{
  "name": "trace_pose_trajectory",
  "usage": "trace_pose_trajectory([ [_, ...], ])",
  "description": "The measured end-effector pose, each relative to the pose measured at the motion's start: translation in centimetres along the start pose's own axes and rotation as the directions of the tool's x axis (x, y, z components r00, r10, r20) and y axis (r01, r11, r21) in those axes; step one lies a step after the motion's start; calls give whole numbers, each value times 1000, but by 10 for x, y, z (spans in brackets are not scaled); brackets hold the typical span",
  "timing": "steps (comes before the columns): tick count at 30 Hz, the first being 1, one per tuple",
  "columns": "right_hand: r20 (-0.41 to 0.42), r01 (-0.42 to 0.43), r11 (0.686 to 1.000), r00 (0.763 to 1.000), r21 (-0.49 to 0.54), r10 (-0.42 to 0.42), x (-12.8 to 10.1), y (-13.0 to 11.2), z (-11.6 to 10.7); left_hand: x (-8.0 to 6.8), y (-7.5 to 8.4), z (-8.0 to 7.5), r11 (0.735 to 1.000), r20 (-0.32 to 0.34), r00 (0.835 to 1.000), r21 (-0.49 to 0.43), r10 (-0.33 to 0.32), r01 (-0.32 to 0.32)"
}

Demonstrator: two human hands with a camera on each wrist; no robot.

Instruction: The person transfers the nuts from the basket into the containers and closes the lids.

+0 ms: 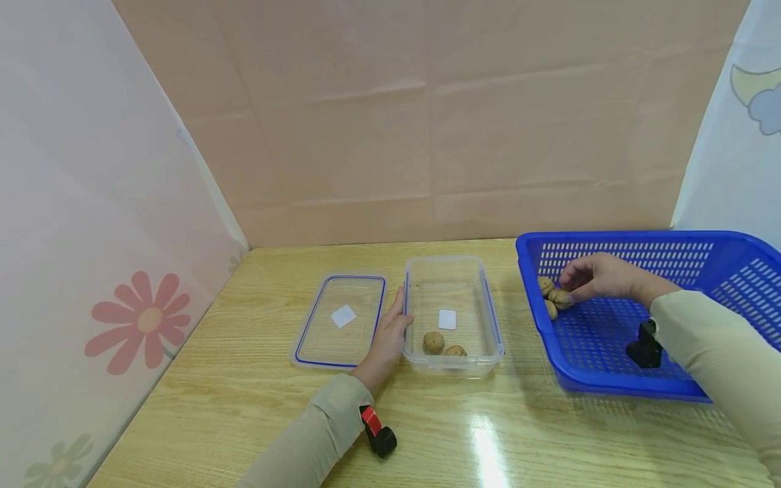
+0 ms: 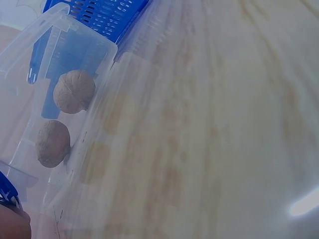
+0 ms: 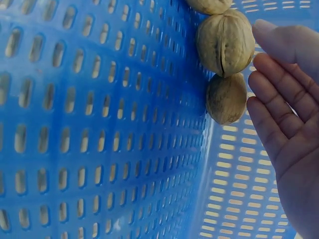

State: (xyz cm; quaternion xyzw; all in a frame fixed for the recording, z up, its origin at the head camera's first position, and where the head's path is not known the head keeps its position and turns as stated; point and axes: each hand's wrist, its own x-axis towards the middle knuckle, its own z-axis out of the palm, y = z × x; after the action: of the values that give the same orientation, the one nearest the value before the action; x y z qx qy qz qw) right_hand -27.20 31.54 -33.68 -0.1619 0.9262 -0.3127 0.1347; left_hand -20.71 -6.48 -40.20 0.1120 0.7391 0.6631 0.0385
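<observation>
Right grip: bare right hand (image 1: 604, 276), thumb apart, fingers fairly straight, gap wide, holding nothing.
Middle walnut: round, tan, ridged-shell walnut (image 1: 560, 298), directly off the right grip's fingertips, to its left; touching or just short, couldn't tell.
Walnut axis: nearly round, no clear long axis; seam ran crosswise to the pointing fingers in the right wrist view.
Neighbours: similar tan far walnut (image 1: 545, 285) and near walnut (image 1: 551, 310), either side of the middle walnut, slightly further left of the right grip.
Basket: blue perforated plastic basket (image 1: 622, 385), under and around the right grip; its left wall stood just behind the walnuts.
Nearer hand: right, clearly; left well apart.
Left grip: bare left hand (image 1: 384, 341), holding the container's left wall, thumb over rim, fingers along outside.
Container: clear rectangular plastic container (image 1: 453, 366), immediately right of left grip, left of right grip and outside the basket; two walnuts (image 1: 434, 342) inside.
Lid: clear, blue-edged plastic lid (image 1: 337, 342), left of left grip, on the pale wooden bench (image 1: 213, 407).
</observation>
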Motion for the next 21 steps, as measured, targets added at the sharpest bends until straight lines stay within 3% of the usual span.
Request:
trace_pose_trajectory([
  [10,-9,8,999,1000,-33,-8,2,4,3,-1,-1,1,999,-6,1000,21,25,-24],
  [21,-5,85,981,996,-172,-87,1,-1,4,-1,-2,0,1000,-2,1000,21,22,-22],
])
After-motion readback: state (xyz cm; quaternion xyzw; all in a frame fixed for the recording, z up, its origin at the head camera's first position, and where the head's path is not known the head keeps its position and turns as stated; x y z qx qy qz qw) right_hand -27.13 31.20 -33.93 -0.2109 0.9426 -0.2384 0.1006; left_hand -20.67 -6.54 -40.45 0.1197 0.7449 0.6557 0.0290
